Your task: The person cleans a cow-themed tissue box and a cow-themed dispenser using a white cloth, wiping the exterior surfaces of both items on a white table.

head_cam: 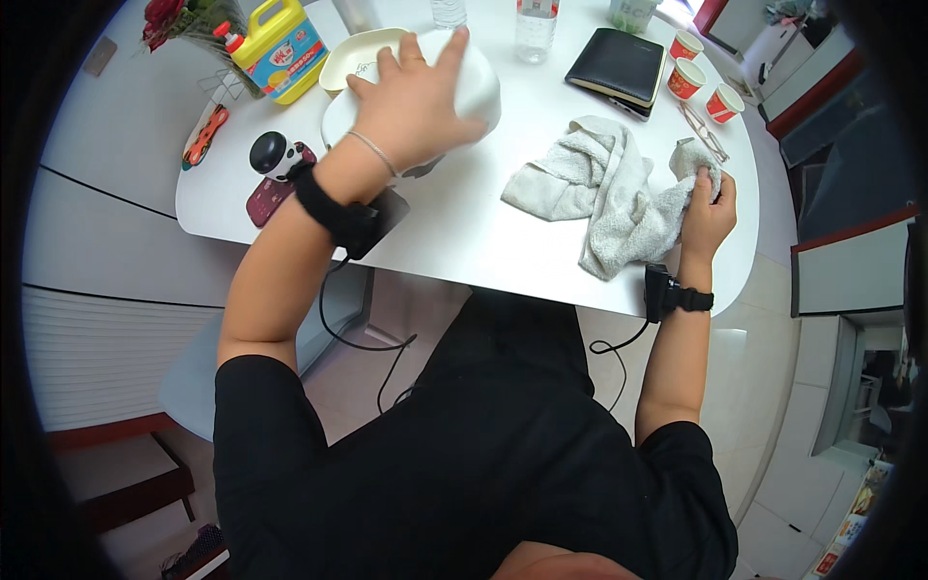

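My left hand (417,116) is over a white rounded object (480,83), its fingers spread wide. The hand hides much of this object, and I cannot tell whether they touch. Beside it stands a cream square dish (355,54) with a line drawing inside. On the right, my right hand (709,217) grips one end of a light grey terry towel (623,188). The rest of the towel lies crumpled across the white table (464,225). A pair of eyeglasses (703,130) lies just beyond that hand.
A yellow jug (284,54), a black-lidded jar (272,154) and a dark red phone (268,203) are at left. Plastic bottles (536,32), a black notebook (620,65) and red paper cups (685,78) stand farther back. Cables (362,348) hang from both wrist devices.
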`<state>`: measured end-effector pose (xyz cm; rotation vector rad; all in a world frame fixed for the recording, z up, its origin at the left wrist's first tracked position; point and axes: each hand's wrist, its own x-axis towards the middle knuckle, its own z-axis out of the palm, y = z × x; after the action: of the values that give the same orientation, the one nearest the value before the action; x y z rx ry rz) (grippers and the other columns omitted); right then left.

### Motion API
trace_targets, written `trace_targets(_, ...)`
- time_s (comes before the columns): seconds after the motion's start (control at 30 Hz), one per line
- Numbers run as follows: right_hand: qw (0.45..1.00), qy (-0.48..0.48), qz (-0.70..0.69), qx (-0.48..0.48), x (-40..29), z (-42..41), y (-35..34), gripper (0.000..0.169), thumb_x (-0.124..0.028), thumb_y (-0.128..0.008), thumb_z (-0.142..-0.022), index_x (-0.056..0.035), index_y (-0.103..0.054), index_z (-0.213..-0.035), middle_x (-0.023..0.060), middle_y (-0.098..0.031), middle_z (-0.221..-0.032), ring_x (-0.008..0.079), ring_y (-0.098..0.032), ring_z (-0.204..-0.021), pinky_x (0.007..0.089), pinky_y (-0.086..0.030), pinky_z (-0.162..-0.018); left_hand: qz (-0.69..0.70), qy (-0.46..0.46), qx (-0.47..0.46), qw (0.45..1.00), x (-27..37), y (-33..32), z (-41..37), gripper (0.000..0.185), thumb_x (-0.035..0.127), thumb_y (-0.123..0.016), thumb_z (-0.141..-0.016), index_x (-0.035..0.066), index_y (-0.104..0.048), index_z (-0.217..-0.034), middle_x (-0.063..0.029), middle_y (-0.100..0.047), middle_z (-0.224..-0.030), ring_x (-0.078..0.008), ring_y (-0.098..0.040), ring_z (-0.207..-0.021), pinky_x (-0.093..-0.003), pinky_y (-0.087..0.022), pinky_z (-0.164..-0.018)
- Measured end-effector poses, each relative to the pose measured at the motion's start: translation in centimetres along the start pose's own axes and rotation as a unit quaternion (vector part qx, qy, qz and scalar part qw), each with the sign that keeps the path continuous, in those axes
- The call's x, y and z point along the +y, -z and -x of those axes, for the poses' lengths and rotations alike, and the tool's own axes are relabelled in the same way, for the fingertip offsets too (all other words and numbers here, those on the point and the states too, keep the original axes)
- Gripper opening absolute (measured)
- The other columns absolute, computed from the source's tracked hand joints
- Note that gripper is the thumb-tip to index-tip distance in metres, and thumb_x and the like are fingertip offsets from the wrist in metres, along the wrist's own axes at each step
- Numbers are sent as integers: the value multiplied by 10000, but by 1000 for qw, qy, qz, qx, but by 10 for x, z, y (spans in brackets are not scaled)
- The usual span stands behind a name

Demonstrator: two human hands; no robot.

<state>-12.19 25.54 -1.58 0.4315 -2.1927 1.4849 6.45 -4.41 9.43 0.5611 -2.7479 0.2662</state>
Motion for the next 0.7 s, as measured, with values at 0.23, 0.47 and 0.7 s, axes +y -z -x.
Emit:
trace_targets(0.23,1000,20,-21,-1,2,0,2,237,-213,-618,-898,16,-619,-958,61,-625,-766,121,-533,-679,275,-461,-660,-36,26,-136,990,32,-24,-15,985,461,-722,-684,206,-235,-1502,-336,-298,-1439,-543,-296,-1310,-789,-224,-923)
trace_targets(0.47,996,-34,-63,-46,-1,4,-2,210,-183,-605,-901,15,-618,-969,46,-616,-783,112,-524,-699,269,-456,-662,-15,32,-101,994,29,-45,-35,1052,565,-727,-674,181,-213,-1508,-317,-217,-1492,-565,-214,-1344,-813,-191,-919)
trace_targets(0.7,995,30,-85,-44,6,1,5,229,-198,-585,-930,21,-615,-989,61,-632,-876,125,-544,-793,268,-448,-746,110,145,166,969,-90,-19,-2,965,653,-673,-713,107,-338,-1435,-257,-345,-1398,-439,-299,-1327,-607,-303,-1002)
